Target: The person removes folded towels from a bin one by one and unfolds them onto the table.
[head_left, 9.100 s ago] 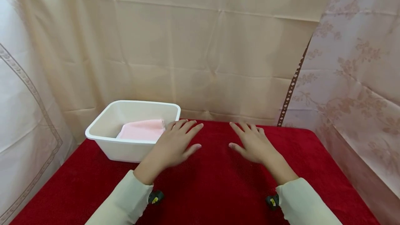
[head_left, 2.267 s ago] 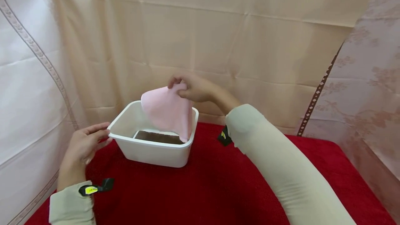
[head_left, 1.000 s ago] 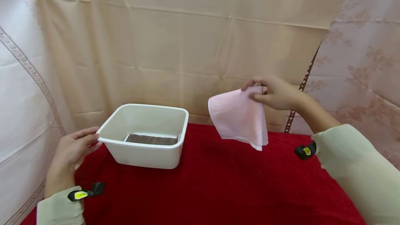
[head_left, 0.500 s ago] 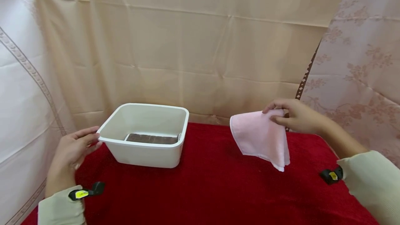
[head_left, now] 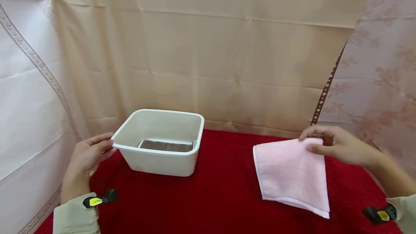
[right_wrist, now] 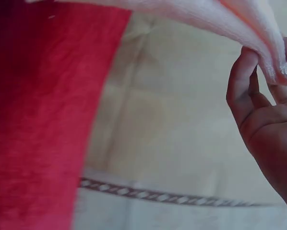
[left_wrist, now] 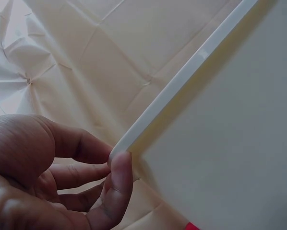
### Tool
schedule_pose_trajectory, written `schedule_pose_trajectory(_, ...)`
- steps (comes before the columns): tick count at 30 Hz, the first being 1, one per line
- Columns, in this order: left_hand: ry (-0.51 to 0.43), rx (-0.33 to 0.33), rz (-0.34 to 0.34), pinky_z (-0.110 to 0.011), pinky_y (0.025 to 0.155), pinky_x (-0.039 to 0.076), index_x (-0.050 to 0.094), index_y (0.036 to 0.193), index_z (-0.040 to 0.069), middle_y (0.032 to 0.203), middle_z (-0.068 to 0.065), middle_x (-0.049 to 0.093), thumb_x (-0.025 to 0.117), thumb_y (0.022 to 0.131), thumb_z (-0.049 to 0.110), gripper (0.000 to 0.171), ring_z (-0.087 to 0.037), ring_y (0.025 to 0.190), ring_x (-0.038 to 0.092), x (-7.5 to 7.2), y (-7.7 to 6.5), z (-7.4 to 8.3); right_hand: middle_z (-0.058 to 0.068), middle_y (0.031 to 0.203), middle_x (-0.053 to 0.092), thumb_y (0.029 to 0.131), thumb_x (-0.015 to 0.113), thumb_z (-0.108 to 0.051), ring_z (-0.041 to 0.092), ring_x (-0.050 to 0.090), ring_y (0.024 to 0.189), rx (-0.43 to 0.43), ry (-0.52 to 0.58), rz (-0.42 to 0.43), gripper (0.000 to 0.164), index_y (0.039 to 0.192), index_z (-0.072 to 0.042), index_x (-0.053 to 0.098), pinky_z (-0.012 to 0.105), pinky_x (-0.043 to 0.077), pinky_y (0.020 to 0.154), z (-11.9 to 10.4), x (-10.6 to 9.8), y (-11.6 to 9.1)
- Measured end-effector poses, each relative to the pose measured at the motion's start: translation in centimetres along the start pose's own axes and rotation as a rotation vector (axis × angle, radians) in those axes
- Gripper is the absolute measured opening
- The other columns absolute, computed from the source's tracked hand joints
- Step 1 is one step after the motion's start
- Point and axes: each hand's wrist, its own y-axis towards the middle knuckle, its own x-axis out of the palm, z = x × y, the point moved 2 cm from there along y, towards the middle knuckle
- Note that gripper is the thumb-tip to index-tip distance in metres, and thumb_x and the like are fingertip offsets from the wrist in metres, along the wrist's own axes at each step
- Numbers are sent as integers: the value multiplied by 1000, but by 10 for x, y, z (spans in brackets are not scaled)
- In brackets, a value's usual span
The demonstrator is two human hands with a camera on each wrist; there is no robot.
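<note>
At the near left corner of the white tub (head_left: 159, 164), the left hand (head_left: 86, 156) pinches the rim between thumb and fingers; a light, level hold like that should steady it, while bearing down on the corner could tip it. On the tub's floor lies a flat brown thing (head_left: 167, 146), too hidden to name. Well to the right of the tub, the right hand (head_left: 344, 149) pinches the folded pink cloth (head_left: 290, 172) near its upper right corner; whether the lower edge touches the table cover (head_left: 227, 198) I cannot tell. A good grip here would take every layer together so the fold does not slip, and lowering the cloth would best begin with its bottom edge, without dragging.

As for materials, left of the tub hangs a pale curtain (head_left: 26, 129) with a patterned band. The tub itself looks like smooth, hard plastic, with sloping walls and rounded corners. Behind it, the beige curtain (head_left: 211, 64) is creased. Beneath it, the table cover is red and plush. Right of the tub, the cloth seems soft and fuzzy, roughly square, with whitish edging; beyond it hangs a flowered curtain (head_left: 390, 64)
</note>
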Motion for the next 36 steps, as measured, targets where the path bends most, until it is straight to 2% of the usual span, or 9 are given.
schedule_pose_trajectory(3,8,3,9,-25,70,60,79,89,24,89,8,72,65,96,-4,32,-8,77,69,1,0,-2,6,110,68,96,65,5,15,64,90,67,57,0,26,119,-6,64,30,56,68,28,3,-7)
schedule_pose_trajectory(8,-6,6,9,-25,70,61,79,89,23,88,7,72,66,96,-4,31,-8,77,69,1,0,-2,6,113,69,97,68,-5,10,63,97,204,19,22,24,120,-9,65,28,55,76,72,9,-12)
schedule_pose_trajectory(12,-25,3,6,-26,69,61,80,89,22,88,7,72,65,96,-5,32,-9,76,69,1,0,-1,11,116,67,98,69,-10,12,63,93,327,39,42,25,123,-8,65,32,57,72,95,10,-12)
schedule_pose_trajectory(17,-24,-2,-2,-25,69,60,80,89,22,88,7,73,65,96,-5,31,-9,76,70,1,1,-2,17,116,64,98,68,-9,15,63,88,420,53,33,28,124,-2,63,35,58,70,120,9,-12)
schedule_pose_trajectory(21,-33,1,-5,-25,68,60,80,89,22,88,7,73,65,96,-5,32,-9,75,70,1,1,-2,12,110,67,94,71,-7,12,56,86,422,-55,25,25,119,-4,66,28,51,69,137,11,-10)
schedule_pose_trajectory(25,-43,2,-16,-25,68,60,80,89,22,88,6,73,64,96,-6,33,-9,75,70,1,1,-3,9,106,69,91,74,-4,14,55,88,417,-157,19,24,114,-5,69,27,47,72,148,15,-9)
schedule_pose_trajectory(31,-28,1,-18,-25,67,60,80,88,23,86,6,73,65,96,-5,33,-9,73,70,0,3,-2,9,106,71,88,72,0,25,64,98,446,-287,-24,19,106,-6,70,42,53,83,154,27,-8)
schedule_pose_trajectory(36,-6,-7,-14,-25,66,60,80,87,24,85,6,73,66,96,-3,32,-10,72,70,0,2,-1,9,104,71,88,70,3,29,65,99,443,-325,-17,20,105,-8,70,50,52,87,155,36,-9)
